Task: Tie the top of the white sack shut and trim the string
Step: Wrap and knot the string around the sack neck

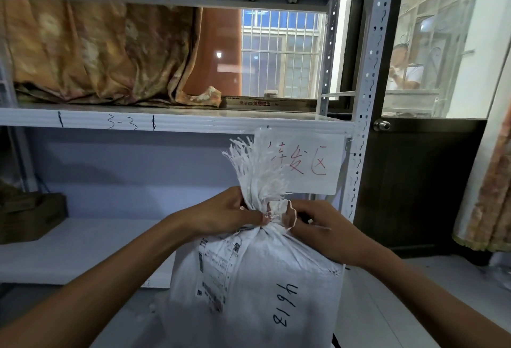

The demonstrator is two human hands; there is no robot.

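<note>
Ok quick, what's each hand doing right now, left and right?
Left hand: grips the gathered neck of the white sack.
Right hand: pinches the string at that neck.

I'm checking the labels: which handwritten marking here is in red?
The one on the paper sign hanging from the shelf edge; the shelf's 3-3 and the number on the white sack are black.
</note>
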